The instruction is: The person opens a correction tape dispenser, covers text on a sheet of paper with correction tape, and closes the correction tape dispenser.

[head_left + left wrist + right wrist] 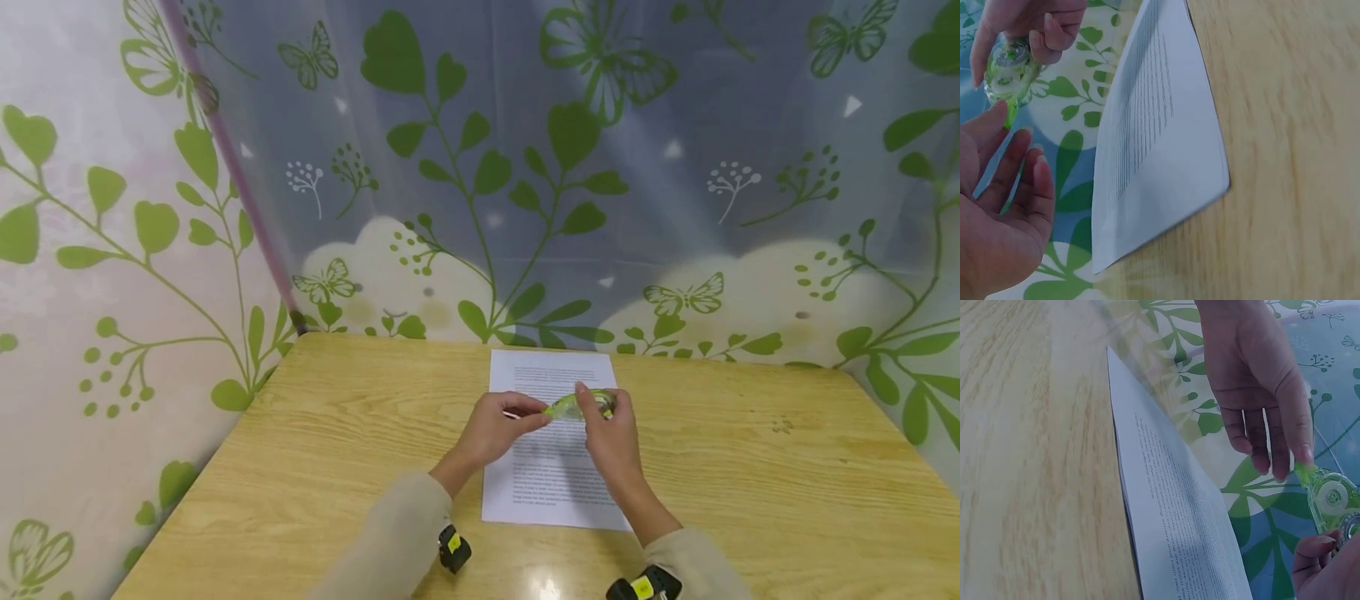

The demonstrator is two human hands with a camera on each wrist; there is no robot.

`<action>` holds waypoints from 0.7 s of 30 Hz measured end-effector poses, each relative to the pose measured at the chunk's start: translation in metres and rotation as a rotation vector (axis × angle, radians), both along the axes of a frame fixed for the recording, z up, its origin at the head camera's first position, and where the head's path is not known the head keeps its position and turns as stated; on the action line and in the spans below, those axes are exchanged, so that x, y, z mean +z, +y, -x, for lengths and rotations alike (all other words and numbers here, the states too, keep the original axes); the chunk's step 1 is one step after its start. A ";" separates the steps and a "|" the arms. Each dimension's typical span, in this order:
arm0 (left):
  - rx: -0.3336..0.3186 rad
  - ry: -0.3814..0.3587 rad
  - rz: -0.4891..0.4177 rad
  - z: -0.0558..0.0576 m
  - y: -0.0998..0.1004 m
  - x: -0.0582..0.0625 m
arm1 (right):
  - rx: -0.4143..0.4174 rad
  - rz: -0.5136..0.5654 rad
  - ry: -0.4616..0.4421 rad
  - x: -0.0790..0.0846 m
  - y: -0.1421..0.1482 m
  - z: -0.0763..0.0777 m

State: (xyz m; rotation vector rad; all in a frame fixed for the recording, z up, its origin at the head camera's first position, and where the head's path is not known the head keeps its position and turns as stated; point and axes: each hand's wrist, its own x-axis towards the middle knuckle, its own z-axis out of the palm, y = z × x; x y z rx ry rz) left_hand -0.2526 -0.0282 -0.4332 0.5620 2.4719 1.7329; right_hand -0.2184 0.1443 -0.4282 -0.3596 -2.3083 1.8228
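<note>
A see-through green correction tape is held above a printed sheet of paper, between both hands. My right hand grips its rounded body, thumb on the near side. With thumb and index finger, my left hand pinches the bright green narrow end. Reels show through the clear casing of the correction tape in the right wrist view. Behind the left thumb the narrow end is partly hidden in the left wrist view. The other left fingers are loosely bent, touching nothing.
The paper lies on a wooden table, close to its far edge. Behind the table hangs a leaf-and-butterfly patterned curtain, and a similar one hangs at the left. Each wrist wears a black strap device.
</note>
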 end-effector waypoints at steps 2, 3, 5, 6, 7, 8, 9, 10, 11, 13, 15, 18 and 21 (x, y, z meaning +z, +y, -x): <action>0.002 0.010 0.039 0.001 -0.001 -0.001 | 0.003 0.005 0.001 -0.001 -0.001 0.000; 0.003 0.016 0.055 0.002 -0.001 -0.001 | 0.003 0.009 0.001 -0.001 -0.001 0.000; 0.002 0.025 0.075 0.002 -0.001 -0.002 | 0.003 0.014 0.002 -0.002 -0.001 -0.001; 0.000 0.030 0.078 0.003 -0.001 -0.003 | 0.001 0.014 0.002 -0.002 -0.001 -0.001; -0.004 0.031 0.077 0.003 0.000 -0.003 | 0.001 0.019 0.002 -0.002 -0.001 -0.001; -0.007 0.031 0.075 0.003 0.000 -0.003 | -0.002 0.022 0.002 -0.002 -0.001 -0.001; -0.009 0.029 0.075 0.003 0.000 -0.003 | -0.004 0.023 0.002 -0.003 -0.001 -0.001; -0.012 0.026 0.074 0.003 0.000 -0.002 | -0.007 0.024 0.002 -0.003 -0.001 -0.001; -0.015 0.023 0.075 0.003 0.000 -0.002 | -0.007 0.026 0.002 -0.003 -0.001 -0.001; -0.020 0.019 0.082 0.003 0.001 -0.001 | -0.009 0.041 0.008 -0.003 -0.002 -0.001; -0.026 0.010 0.083 0.002 0.001 -0.001 | -0.012 0.062 0.017 -0.002 -0.002 -0.001; -0.037 -0.014 0.066 0.002 0.004 0.000 | -0.018 0.096 0.027 -0.001 -0.003 -0.002; -0.050 -0.059 0.017 0.002 0.009 -0.001 | -0.019 0.130 0.026 0.001 -0.005 -0.003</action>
